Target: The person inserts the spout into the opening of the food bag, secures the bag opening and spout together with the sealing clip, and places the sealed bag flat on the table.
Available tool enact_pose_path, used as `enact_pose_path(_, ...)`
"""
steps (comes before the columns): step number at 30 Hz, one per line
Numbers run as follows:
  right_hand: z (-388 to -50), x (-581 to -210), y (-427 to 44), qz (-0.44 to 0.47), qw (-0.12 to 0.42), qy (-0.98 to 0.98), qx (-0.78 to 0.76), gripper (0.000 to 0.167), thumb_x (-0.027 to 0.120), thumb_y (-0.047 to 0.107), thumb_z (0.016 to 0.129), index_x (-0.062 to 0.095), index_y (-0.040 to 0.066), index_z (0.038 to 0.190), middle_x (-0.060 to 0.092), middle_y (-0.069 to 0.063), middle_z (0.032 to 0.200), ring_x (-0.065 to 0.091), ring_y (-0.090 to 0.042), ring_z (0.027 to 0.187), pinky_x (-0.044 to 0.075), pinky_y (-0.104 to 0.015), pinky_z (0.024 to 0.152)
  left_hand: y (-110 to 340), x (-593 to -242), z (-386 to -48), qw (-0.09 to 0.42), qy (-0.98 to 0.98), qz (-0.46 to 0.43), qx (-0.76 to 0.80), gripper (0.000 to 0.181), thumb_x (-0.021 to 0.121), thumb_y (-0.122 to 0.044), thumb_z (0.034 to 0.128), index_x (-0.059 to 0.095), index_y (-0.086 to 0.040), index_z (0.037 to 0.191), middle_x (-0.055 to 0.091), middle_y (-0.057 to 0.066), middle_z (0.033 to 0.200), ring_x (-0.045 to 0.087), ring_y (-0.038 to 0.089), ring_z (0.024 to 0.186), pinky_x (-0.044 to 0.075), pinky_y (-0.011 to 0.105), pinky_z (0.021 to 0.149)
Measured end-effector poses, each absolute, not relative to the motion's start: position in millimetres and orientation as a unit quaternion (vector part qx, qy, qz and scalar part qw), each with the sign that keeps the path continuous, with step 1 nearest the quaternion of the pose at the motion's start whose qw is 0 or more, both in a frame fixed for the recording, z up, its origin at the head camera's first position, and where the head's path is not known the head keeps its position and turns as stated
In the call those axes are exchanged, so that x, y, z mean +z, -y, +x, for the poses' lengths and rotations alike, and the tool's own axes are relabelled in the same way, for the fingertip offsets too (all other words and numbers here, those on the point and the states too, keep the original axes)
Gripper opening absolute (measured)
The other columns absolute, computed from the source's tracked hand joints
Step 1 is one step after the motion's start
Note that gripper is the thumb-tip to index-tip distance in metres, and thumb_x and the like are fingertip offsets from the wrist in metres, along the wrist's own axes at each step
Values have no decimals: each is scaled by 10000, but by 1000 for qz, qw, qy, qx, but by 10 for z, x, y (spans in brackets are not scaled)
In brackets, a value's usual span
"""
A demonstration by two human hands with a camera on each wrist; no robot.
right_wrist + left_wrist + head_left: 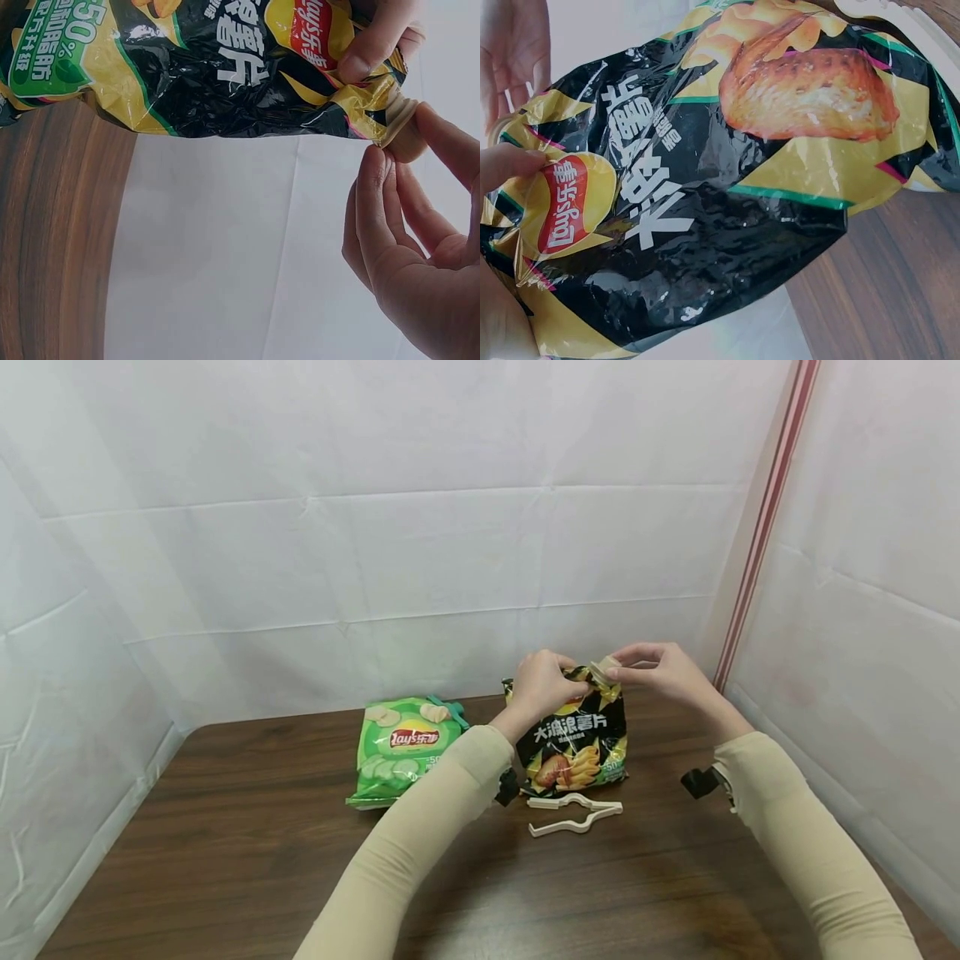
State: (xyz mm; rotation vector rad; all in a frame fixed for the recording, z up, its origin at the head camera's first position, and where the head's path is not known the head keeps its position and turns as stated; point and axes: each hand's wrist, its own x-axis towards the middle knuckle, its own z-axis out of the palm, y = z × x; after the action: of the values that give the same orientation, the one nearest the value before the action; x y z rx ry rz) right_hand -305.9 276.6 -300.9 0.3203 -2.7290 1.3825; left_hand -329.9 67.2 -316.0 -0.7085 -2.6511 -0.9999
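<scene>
A black and yellow Lay's chip bag (573, 735) stands upright on the table, its printed front facing me. My left hand (538, 687) pinches the bag's top edge, the thumb on the front by the red logo (562, 206). At the bag's top right corner sits a small beige bag clip (405, 135), set over the gathered foil. The thumb and fingertips of my right hand (663, 670) pinch that clip from the outer side. In the right wrist view, the right hand's fingers (373, 199) are bent toward it. The clip's far side is hidden.
Just in front of the black bag lies an opened beige bag clip (606, 808). To the left is a green Lay's bag (386, 768) with a teal clip (454, 710) on its top right corner. White sheeting (420, 560) encloses the brown wooden table (247, 827) at back and sides.
</scene>
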Motion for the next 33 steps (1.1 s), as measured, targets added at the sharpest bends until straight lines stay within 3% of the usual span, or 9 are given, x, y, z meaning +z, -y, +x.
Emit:
enact_pose_path(4,-3065,-3009,-2769,101,33,887,449,465,711,440,825,660,128,1166,675,-82,1125,625,-257,1094,471,-423,930,-680,-3161,-3300,117,903,-240,-337,269,764,-308,786,760,-178,1021,742,-25,965,663,117,819,515,302,772)
enact_pose_path(7,-3064,-3010,-2768,101,34,887,449,469,710,441,826,658,127,1171,674,-84,1133,623,-259,1098,471,-425,933,-682,-3164,-3302,120,904,-238,-334,273,766,-309,783,760,-180,1024,742,-29,969,667,118,835,515,308,786)
enact_pose_path(13,-3062,-3018,-2760,102,34,886,451,474,706,433,832,651,118,1183,669,-95,1148,623,-258,1095,481,-416,925,-673,-3172,-3303,121,902,-239,-337,263,767,-302,781,762,-184,1016,744,-31,944,615,78,692,492,247,666)
enact_pose_path(21,-3058,-3023,-2765,106,32,882,458,478,695,425,845,633,123,1210,666,-97,1157,632,-232,1063,490,-412,910,-662,-3168,-3299,113,901,-239,-344,262,764,-303,787,761,-178,1018,747,-20,904,451,76,493,338,193,468)
enact_pose_path(28,-3009,-3065,-2887,109,64,871,476,458,627,382,908,584,107,1272,620,-121,1244,652,-74,946,522,-269,828,-668,-3177,-3298,114,904,-229,-344,315,768,-307,780,746,-163,1060,739,0,993,517,41,511,398,176,480)
enact_pose_path(33,-2865,-3125,-2933,98,105,857,495,441,616,359,920,585,68,1251,617,-86,1222,643,-15,889,525,-210,783,-670,-3172,-3292,112,906,-225,-341,328,763,-316,785,740,-163,1074,729,8,1041,489,44,467,368,179,438)
